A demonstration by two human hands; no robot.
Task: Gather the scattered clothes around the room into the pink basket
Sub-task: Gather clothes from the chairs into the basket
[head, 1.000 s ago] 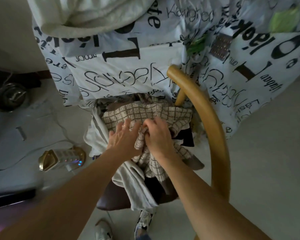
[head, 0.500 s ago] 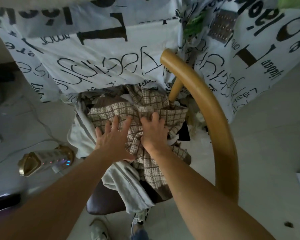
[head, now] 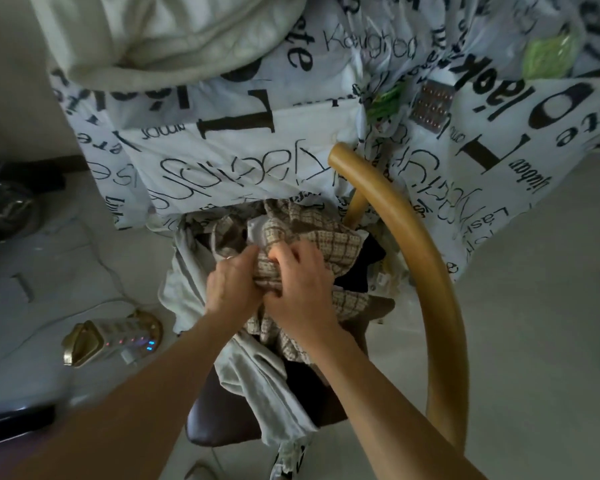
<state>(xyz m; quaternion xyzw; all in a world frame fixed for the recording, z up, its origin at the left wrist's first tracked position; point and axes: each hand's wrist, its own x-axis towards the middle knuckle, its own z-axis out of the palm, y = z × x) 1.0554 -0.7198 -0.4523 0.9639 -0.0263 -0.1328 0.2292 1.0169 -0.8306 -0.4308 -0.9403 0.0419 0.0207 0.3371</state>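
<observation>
A pile of clothes lies on the dark seat of a chair (head: pixel 215 431) in front of me. On top is a brown-and-cream checked garment (head: pixel 336 244), bunched in the middle. My left hand (head: pixel 232 285) and my right hand (head: pixel 302 289) are side by side on it, both with fingers closed into its fabric. A pale grey garment (head: pixel 253 379) hangs from under it over the seat's front edge. A black garment (head: pixel 361 268) shows at the right of the pile. No pink basket is in view.
The chair's curved wooden back (head: pixel 433 292) arcs along the right of the pile. Behind stands a bed with a white letter-printed cover (head: pixel 239 161) and a cream duvet (head: pixel 174 32). A gold power strip (head: pixel 115 341) with lit lamps and cables lies on the floor, left. Shoes (head: pixel 288 459) sit below the seat.
Both hands went from lying flat and spread on the checked garment to closed fists gathering its fabric. The view has tilted back up toward the bed.
</observation>
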